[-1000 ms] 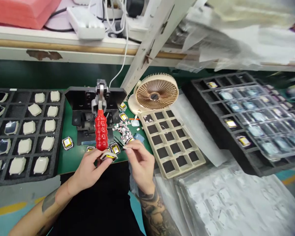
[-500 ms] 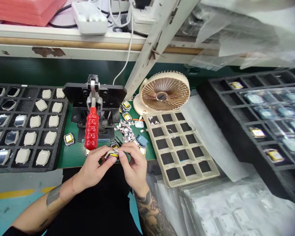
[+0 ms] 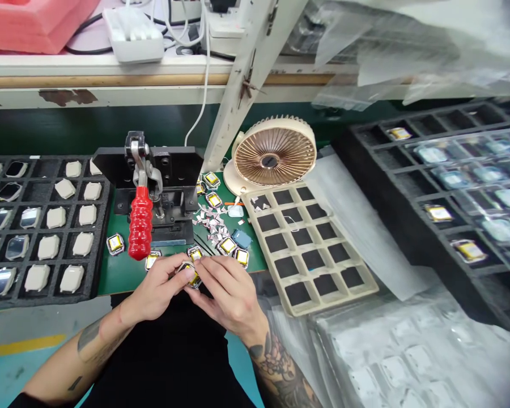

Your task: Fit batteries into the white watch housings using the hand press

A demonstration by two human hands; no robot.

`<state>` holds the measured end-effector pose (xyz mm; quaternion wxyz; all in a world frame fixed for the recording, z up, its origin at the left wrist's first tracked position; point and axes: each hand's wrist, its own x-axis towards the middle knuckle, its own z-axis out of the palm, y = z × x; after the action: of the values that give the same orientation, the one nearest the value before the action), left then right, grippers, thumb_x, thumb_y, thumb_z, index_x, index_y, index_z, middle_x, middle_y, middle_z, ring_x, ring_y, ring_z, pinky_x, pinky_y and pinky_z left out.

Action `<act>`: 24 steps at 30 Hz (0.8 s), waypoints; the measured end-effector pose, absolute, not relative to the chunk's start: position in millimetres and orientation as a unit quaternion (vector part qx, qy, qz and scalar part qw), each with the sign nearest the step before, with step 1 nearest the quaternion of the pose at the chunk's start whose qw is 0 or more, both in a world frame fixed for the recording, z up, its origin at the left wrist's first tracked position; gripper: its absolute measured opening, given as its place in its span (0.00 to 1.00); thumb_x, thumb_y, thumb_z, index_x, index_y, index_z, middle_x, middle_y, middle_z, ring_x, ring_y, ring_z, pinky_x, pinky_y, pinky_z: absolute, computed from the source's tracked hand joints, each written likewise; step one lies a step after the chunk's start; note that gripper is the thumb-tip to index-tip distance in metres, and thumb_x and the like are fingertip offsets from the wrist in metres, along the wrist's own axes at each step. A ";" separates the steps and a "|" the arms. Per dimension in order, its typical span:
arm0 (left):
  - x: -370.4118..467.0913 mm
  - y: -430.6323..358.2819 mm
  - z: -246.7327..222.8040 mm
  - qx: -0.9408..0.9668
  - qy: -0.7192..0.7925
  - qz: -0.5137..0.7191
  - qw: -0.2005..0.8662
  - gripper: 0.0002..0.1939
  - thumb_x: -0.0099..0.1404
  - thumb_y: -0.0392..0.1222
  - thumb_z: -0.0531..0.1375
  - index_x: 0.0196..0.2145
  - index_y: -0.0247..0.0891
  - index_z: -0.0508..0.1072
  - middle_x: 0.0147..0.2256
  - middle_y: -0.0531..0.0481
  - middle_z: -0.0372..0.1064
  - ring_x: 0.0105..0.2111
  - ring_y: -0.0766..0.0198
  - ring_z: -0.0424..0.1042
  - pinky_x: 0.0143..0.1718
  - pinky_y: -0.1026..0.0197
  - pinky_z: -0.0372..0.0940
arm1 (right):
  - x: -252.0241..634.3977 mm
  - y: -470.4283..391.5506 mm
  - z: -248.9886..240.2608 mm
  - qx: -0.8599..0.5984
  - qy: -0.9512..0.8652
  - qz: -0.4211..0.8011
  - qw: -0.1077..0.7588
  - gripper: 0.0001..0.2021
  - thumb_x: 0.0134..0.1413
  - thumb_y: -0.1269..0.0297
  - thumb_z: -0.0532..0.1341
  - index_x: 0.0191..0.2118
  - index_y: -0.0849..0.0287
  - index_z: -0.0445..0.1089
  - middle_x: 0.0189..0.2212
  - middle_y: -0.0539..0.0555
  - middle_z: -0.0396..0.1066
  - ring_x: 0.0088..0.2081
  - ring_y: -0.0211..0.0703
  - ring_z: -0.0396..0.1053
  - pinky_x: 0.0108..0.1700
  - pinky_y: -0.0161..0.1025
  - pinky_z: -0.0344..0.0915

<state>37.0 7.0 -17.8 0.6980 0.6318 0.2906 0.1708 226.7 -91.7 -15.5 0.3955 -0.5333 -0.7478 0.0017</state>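
Note:
Both hands meet at the green bench's front edge around a small watch-like module [image 3: 192,276] with yellow on its face. My left hand [image 3: 159,286] grips its left side between thumb and fingers. Against the right side, my right hand [image 3: 227,289] has thumb and fingers closed, partly covering the module. Similar yellow-centred modules [image 3: 226,246] lie just beyond the hands, near a heap of small pale pieces [image 3: 212,221] and a blue piece [image 3: 241,238]. A black toggle clamp with a red handle [image 3: 140,224] stands behind my left hand.
A black foam tray [image 3: 106,226] holds pale and dark-faced watch parts at left. A beige fan [image 3: 274,153] stands behind a beige compartment tray [image 3: 276,272]. At right are a large black tray [image 3: 391,226] and plastic-wrapped parts [image 3: 391,362]. A shelf [image 3: 174,96] crosses the back.
The camera view has shifted. The module has turned so more of its yellow face shows, and my right hand has rotated, its fingers now reaching over the module's right side.

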 end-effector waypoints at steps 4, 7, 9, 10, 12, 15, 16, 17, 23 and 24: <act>35.6 3.3 -22.6 0.630 0.267 0.122 0.719 0.18 0.80 0.55 0.61 0.42 0.37 0.78 0.30 0.55 0.63 0.27 0.67 0.59 0.28 0.64 0.57 | 220.3 -105.8 -17.2 -0.566 -0.732 0.006 0.379 0.24 0.67 0.63 0.71 0.65 0.61 0.72 0.47 0.62 0.82 0.46 0.54 0.80 0.47 0.51 0.79; 38.8 -5.9 -30.4 0.619 0.291 0.130 0.718 0.17 0.79 0.55 0.63 0.42 0.37 0.79 0.29 0.53 0.70 0.26 0.66 0.66 0.30 0.64 0.64 | 221.7 -125.4 -15.2 -0.600 -0.693 0.037 0.398 0.28 0.67 0.54 0.71 0.68 0.58 0.70 0.50 0.63 0.81 0.48 0.55 0.81 0.48 0.51 0.80; 42.9 -11.1 -37.6 0.598 0.328 0.177 0.709 0.15 0.77 0.54 0.65 0.44 0.38 0.79 0.31 0.51 0.77 0.28 0.64 0.72 0.33 0.62 0.70 | 231.6 -145.5 -10.1 -0.630 -0.658 0.023 0.413 0.33 0.66 0.48 0.72 0.71 0.56 0.67 0.53 0.63 0.80 0.52 0.56 0.80 0.52 0.52 0.80; 45.3 -13.2 -40.8 0.584 0.343 0.201 0.708 0.14 0.76 0.53 0.67 0.45 0.39 0.79 0.33 0.49 0.80 0.30 0.62 0.76 0.36 0.61 0.73 | 239.5 -158.8 -6.2 -0.655 -0.632 0.004 0.415 0.34 0.67 0.48 0.71 0.71 0.55 0.67 0.55 0.64 0.79 0.53 0.56 0.80 0.53 0.52 0.79; 49.6 -16.7 -45.4 0.561 0.355 0.232 0.711 0.13 0.73 0.51 0.70 0.45 0.41 0.78 0.41 0.47 0.84 0.38 0.56 0.83 0.43 0.57 0.78 | 260.2 -191.9 3.9 -0.731 -0.556 -0.041 0.392 0.28 0.69 0.53 0.69 0.69 0.54 0.69 0.56 0.63 0.79 0.55 0.54 0.79 0.56 0.52 0.78; 51.8 -20.4 -48.0 0.583 0.323 0.240 0.705 0.13 0.69 0.48 0.74 0.41 0.42 0.76 0.51 0.45 0.84 0.56 0.49 0.82 0.55 0.53 0.78 | 301.7 -250.1 19.6 -0.890 -0.376 -0.067 0.248 0.17 0.74 0.59 0.61 0.62 0.55 0.75 0.54 0.61 0.80 0.56 0.54 0.77 0.60 0.52 0.74; 51.5 -20.9 -49.0 0.604 0.315 0.243 0.691 0.13 0.67 0.47 0.75 0.41 0.42 0.77 0.52 0.45 0.83 0.59 0.49 0.80 0.57 0.53 0.77 | 317.1 -268.4 23.4 -0.932 -0.305 -0.062 0.185 0.17 0.75 0.60 0.58 0.61 0.56 0.76 0.54 0.62 0.80 0.57 0.55 0.76 0.61 0.53 0.72; 50.9 -20.9 -50.5 0.623 0.313 0.243 0.675 0.13 0.66 0.48 0.75 0.43 0.43 0.78 0.53 0.45 0.83 0.59 0.49 0.80 0.58 0.54 0.77 | 332.4 -284.9 26.0 -0.957 -0.245 -0.061 0.143 0.18 0.75 0.61 0.56 0.61 0.59 0.75 0.53 0.64 0.80 0.57 0.57 0.76 0.62 0.54 0.71; 49.4 -15.7 -63.7 0.614 0.336 0.201 0.686 0.23 0.62 0.52 0.78 0.48 0.43 0.77 0.46 0.47 0.84 0.40 0.56 0.85 0.40 0.62 0.81 | 395.8 -325.5 18.0 -0.993 -0.090 -0.006 0.080 0.20 0.69 0.58 0.63 0.60 0.63 0.76 0.40 0.60 0.83 0.46 0.53 0.79 0.53 0.44 0.69; 49.4 -15.3 -63.2 0.608 0.338 0.199 0.690 0.25 0.61 0.53 0.79 0.49 0.43 0.77 0.44 0.47 0.84 0.37 0.57 0.85 0.37 0.62 0.81 | 401.2 -325.0 15.7 -0.993 -0.086 0.005 0.078 0.21 0.67 0.57 0.64 0.60 0.63 0.76 0.39 0.60 0.83 0.46 0.53 0.79 0.52 0.42 0.69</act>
<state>49.4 -15.3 -63.2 0.6901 0.6081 0.3383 0.1990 401.2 -325.0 15.7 0.0780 -0.9932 -0.0861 0.0052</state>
